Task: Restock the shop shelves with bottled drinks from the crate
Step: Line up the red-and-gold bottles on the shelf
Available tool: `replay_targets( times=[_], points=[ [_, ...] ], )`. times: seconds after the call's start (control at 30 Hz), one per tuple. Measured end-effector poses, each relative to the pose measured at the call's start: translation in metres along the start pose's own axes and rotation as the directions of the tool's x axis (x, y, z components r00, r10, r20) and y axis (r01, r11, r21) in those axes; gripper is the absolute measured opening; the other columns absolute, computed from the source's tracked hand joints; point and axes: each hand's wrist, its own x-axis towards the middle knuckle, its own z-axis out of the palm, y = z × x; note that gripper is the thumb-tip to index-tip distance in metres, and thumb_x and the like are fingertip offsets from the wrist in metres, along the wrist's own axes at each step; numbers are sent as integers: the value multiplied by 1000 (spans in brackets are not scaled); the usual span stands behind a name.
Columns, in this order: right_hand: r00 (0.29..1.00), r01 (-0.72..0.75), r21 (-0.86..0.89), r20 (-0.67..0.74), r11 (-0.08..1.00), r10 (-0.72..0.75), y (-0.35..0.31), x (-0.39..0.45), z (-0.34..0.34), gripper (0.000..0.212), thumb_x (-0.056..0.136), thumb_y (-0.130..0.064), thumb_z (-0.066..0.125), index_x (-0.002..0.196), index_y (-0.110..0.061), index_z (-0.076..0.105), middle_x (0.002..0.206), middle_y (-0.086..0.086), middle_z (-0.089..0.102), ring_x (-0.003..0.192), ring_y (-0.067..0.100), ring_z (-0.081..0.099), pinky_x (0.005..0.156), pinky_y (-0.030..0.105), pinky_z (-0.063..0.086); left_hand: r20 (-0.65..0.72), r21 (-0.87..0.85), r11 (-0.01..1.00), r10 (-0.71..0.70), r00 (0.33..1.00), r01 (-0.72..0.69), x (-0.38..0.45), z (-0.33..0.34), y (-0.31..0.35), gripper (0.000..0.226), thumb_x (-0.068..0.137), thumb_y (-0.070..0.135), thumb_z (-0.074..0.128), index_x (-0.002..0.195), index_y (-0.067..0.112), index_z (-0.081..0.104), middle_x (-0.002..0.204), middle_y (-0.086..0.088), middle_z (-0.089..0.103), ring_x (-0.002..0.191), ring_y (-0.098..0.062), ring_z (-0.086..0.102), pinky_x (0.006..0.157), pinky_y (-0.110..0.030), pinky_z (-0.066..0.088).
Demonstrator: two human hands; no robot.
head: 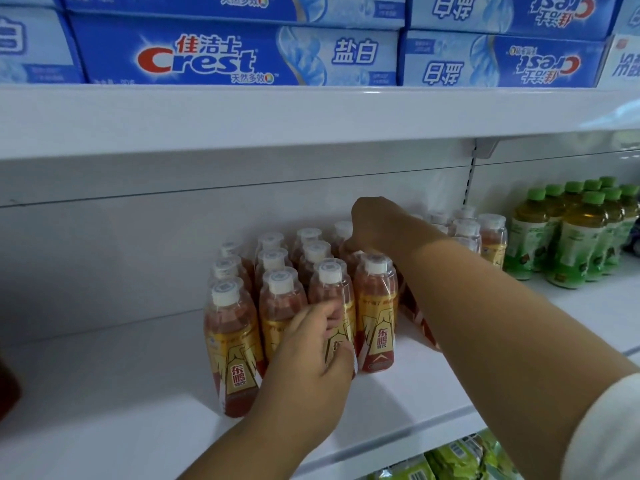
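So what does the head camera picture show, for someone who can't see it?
Two hands arrange gold-labelled drink bottles on a white shelf: the left hand grips a front bottle, the right hand reaches over the back rows. Green-capped bottles stand to the right, toothpaste boxes above.

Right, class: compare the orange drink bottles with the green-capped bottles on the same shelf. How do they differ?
The orange drink bottles have white caps and gold-and-red labels; the green-capped bottles have green-and-white labels. The orange ones stand mid-shelf, touched by both hands; the green ones stand at the far right, untouched. The orange liquid looks reddish, the green-capped yellowish. Both groups stand upright in rows on the white shelf.
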Motion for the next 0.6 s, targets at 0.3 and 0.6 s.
replay_targets(
  times=[0.3, 0.6],
  points=[
    [999, -19, 74, 41, 997, 16, 2, -7, -6, 38, 103, -35, 52, 75, -10, 59, 65, 3, 53, 66, 21, 59, 58, 29, 43, 163, -81, 996, -35, 986, 49, -3, 38, 0, 44, 100, 16, 55, 128, 49, 47, 127, 28, 50, 112, 22, 49, 89, -1, 41],
    [997, -21, 173, -69, 985, 34, 29, -9, -2, 30, 100, -24, 51, 116, -3, 65, 100, 11, 69, 91, 26, 67, 73, 35, 55, 197, -184, 960, -175, 965, 212, 20, 81, -11, 45, 96, 21, 56, 107, 64, 49, 120, 28, 58, 112, 16, 54, 100, -19, 48]
  ],
)
